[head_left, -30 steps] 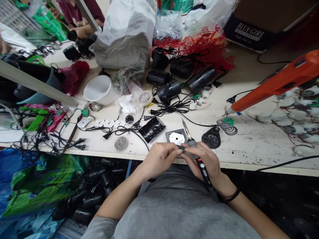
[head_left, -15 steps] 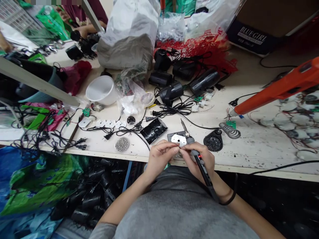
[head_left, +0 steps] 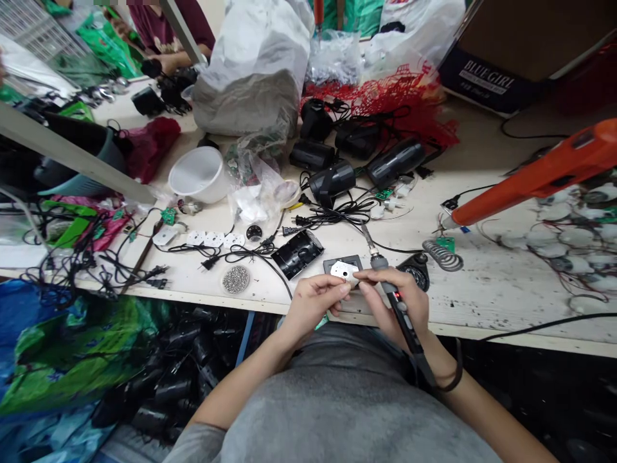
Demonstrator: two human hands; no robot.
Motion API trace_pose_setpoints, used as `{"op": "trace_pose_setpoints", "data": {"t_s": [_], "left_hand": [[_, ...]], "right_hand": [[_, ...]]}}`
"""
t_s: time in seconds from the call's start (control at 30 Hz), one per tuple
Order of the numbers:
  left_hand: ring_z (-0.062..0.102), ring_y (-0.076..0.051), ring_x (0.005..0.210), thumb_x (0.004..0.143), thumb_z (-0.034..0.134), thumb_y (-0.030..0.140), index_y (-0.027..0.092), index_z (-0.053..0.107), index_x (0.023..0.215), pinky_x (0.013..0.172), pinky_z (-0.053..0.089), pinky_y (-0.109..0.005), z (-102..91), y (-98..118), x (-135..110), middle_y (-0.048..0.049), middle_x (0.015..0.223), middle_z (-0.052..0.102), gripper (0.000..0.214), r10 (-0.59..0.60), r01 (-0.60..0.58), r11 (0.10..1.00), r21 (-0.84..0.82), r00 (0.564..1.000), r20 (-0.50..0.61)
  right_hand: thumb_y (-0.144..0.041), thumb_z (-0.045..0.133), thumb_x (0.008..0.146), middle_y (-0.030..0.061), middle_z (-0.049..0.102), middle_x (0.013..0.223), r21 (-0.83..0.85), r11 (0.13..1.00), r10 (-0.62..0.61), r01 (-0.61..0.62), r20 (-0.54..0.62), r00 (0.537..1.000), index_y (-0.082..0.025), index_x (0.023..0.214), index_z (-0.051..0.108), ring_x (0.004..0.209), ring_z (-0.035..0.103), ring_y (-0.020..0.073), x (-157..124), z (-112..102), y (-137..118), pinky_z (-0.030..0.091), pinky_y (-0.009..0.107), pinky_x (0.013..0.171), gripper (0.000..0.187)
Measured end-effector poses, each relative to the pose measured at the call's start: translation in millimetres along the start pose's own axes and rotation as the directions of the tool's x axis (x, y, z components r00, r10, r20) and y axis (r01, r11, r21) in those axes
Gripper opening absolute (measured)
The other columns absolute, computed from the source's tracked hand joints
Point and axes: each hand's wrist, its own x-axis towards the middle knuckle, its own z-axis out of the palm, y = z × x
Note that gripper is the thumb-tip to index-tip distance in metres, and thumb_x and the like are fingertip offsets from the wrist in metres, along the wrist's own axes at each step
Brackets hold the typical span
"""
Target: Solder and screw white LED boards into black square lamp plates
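My right hand (head_left: 409, 299) holds a soldering iron (head_left: 403, 321) with a red lit display, its tip pointing away from me over the bench. The thumb and index finger of that hand are closed near my left fingertips. My left hand (head_left: 311, 305) is in a pinch at the bench edge; whatever lies between its fingers is too small to make out. Just beyond the fingertips, a white plate with a dark centre hole (head_left: 343, 269) rests on a dark grey block. Part of a green circuit board (head_left: 322, 321) shows below my left hand.
Left of the plate lies a black housing (head_left: 297, 253), then a round dish of metal wool (head_left: 235, 280). A spring stand (head_left: 442, 256) and an orange tool (head_left: 535, 173) are at right. Corded black housings (head_left: 332, 180) and a white bowl (head_left: 197, 173) sit further back. Another person sits far left.
My right hand has shifted right with the soldering iron, its fingertips parting slightly from the left ones. More of the white plate shows. My left hand stays pinched, nearly in place.
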Motion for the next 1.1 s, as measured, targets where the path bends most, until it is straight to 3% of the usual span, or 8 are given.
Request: {"op": "trace_pose_setpoints", "data": {"t_s": [0.13,0.23,0.43,0.63,0.8,0.97,1.1], "left_hand": [[0.053,-0.01,0.052,0.076,0.079,0.047,0.015,0.078,0.08,0.05,0.045,-0.023,-1.8,-3,-1,-0.0019,0.066,0.067,0.032,0.113,-0.119,0.972,0.203,0.993,0.038],[0.053,-0.01,0.055,0.08,0.075,0.041,0.016,0.078,0.084,0.052,0.044,-0.022,-0.7,-6,-1,-0.0017,0.067,0.067,0.025,0.222,-0.218,0.922,0.32,0.975,0.023],[0.053,-0.01,0.053,0.079,0.074,0.045,0.016,0.069,0.078,0.052,0.044,-0.021,3.9,-9,1,0.0021,0.058,0.059,0.029,0.181,-0.168,0.959,0.228,0.983,-0.034],[0.05,-0.008,0.05,0.075,0.073,0.043,0.016,0.067,0.073,0.048,0.044,-0.019,5.4,-4,4,0.0026,0.059,0.059,0.028,0.108,-0.092,0.982,0.167,0.99,-0.094],[0.05,-0.008,0.048,0.076,0.074,0.043,0.016,0.068,0.072,0.048,0.045,-0.019,5.1,-4,5,0.0025,0.058,0.06,0.028,0.147,-0.127,0.971,0.202,0.985,-0.087],[0.055,-0.009,0.051,0.076,0.077,0.045,0.016,0.071,0.081,0.05,0.049,-0.02,2.3,-7,6,0.0014,0.063,0.063,0.031,0.177,-0.161,0.967,0.198,0.982,-0.067],[0.055,-0.008,0.05,0.076,0.077,0.043,0.016,0.072,0.08,0.049,0.048,-0.019,0.9,-9,6,0.0012,0.061,0.063,0.028,0.211,-0.197,0.963,0.185,0.975,-0.062]], "right_hand": [[-0.018,0.07,0.09,0.0021,0.074,0.091,0.061,0.997,0.049,-0.057,0.126,0.991,-0.024,0.11,0.061,0.077,0.073,0.0172,5,0,3,0.061,0.029,0.07,0.023],[-0.018,0.067,0.09,-0.0015,0.071,0.084,0.069,0.992,0.096,-0.106,0.131,0.987,-0.024,0.103,0.06,0.071,0.07,0.0137,4,6,3,0.059,0.024,0.067,0.016],[-0.02,0.069,0.09,-0.0021,0.071,0.083,0.075,0.979,0.183,-0.187,0.052,0.982,-0.025,0.103,0.061,0.07,0.07,0.0137,-2,13,9,0.059,0.024,0.068,0.017],[-0.021,0.069,0.09,-0.0017,0.073,0.082,0.03,0.975,0.219,-0.219,0.01,0.976,-0.024,0.102,0.061,0.07,0.071,0.0135,0,6,18,0.058,0.023,0.067,0.015],[-0.027,0.07,0.089,0.0008,0.075,0.088,0.123,0.942,0.295,-0.311,0.13,0.946,-0.024,0.103,0.061,0.074,0.073,0.0156,-1,7,15,0.061,0.026,0.071,0.017],[-0.027,0.071,0.086,-0.001,0.073,0.078,0.191,0.892,0.391,-0.41,0.133,0.911,-0.025,0.1,0.061,0.069,0.073,0.0161,-2,14,12,0.06,0.026,0.064,0.017],[-0.028,0.071,0.088,-0.001,0.073,0.08,0.206,0.892,0.381,-0.403,0.14,0.914,-0.025,0.103,0.061,0.071,0.073,0.0155,-5,15,17,0.06,0.026,0.067,0.019]]}}
